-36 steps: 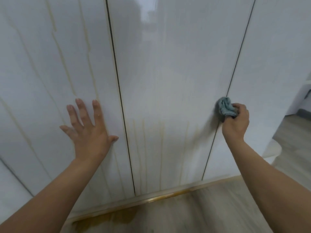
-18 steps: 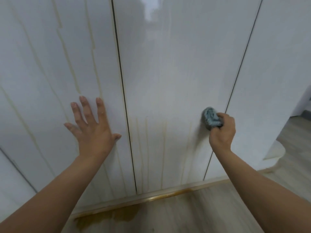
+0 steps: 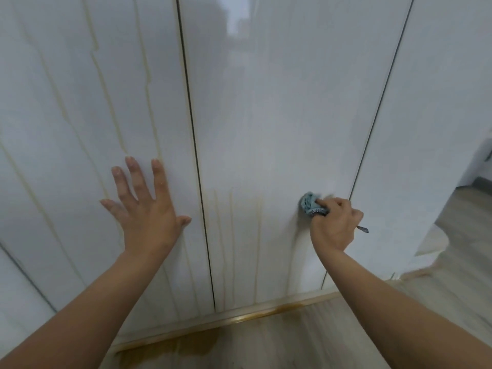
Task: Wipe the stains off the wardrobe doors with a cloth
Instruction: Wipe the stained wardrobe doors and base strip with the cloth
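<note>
White glossy wardrobe doors (image 3: 279,115) fill the view. The middle door's upper part looks clean, but brownish streaks (image 3: 258,235) run down its lower part and longer ones cross the left door, so most of the wiping seems left to do. The right hand (image 3: 335,225) grips a bunched blue cloth (image 3: 310,205) against the middle door near its right edge. The left hand (image 3: 149,211) rests flat on the left door, fingers spread. The door tops are cut off, and glare may hide faint marks.

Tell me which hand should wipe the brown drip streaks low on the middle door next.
Right. The right hand grips the cloth, pressed on the middle door just right of those streaks. The left hand lies flat and bare on the left door.
</note>
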`<state>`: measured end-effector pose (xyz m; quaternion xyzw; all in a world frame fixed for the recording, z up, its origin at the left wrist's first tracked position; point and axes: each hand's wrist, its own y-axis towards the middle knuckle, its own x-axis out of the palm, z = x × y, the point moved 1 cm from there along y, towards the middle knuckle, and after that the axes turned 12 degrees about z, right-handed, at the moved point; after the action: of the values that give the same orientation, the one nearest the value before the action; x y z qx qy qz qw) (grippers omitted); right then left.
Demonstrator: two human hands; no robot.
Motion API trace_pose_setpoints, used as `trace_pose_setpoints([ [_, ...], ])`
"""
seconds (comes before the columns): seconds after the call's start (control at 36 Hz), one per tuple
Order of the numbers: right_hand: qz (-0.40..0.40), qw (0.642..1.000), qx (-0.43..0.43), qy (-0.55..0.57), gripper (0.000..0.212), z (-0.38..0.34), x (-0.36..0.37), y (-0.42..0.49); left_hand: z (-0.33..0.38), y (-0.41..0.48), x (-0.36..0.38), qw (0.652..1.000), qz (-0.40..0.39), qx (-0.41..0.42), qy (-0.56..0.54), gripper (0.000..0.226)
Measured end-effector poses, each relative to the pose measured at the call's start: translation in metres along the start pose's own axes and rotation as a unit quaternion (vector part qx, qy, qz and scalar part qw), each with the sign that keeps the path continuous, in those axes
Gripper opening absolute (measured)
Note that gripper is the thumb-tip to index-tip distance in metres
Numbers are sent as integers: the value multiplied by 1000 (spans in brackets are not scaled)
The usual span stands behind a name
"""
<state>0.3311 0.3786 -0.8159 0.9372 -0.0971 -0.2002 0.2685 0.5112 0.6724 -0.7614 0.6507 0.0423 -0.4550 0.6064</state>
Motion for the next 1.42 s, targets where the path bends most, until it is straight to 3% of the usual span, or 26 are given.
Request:
trace_pose_setpoints([
  [0.08,60,991,24,115,44,-12,-9,24,1,0,1,1000,0,2,1,158],
  [0.14,108,980,-6,165,42,-33,-17,43,2,0,1,1000,-2,-2,6,158],
  [0.22,120,973,-14,197,34,-64,-22,61,1,0,-1,1000,-11,-6,13,155],
  [0.39,59,979,-139,140,35,-45,5,13,1,-1,-2,1000,-16,-3,9,152],
  [0.47,-52,956,-267,107,27,-8,17,-31,1,-1,-5,1000,-21,0,8,152],
  [0.53,-107,940,-308,96,27,6,19,-45,2,-1,-5,1000,-30,-1,7,151],
  [0.58,-95,949,-279,115,31,-1,15,-41,3,0,-6,999,-38,-6,8,150],
  [0.67,-3,971,-167,169,37,-32,6,-18,5,1,-7,999,-43,-10,1,149],
  [0.81,114,972,-56,195,46,-71,-1,13,4,0,-5,999,-48,-15,-5,147],
  [0.92,98,969,-139,178,35,-61,19,-13,3,0,-6,999,-48,-13,-2,148],
  [1.06,-18,942,-320,97,17,-40,27,-48,2,-1,-9,998,-54,-12,-1,148],
  [1.11,-13,945,-296,137,9,-50,22,-38,4,0,-9,998,-60,-12,0,147],
  [1.28,90,939,-142,299,23,-120,-5,1,6,1,-10,998,-67,-20,-7,144],
  [1.42,71,928,-267,248,18,-118,15,-32,4,2,-10,997,-70,-18,-6,142],
])
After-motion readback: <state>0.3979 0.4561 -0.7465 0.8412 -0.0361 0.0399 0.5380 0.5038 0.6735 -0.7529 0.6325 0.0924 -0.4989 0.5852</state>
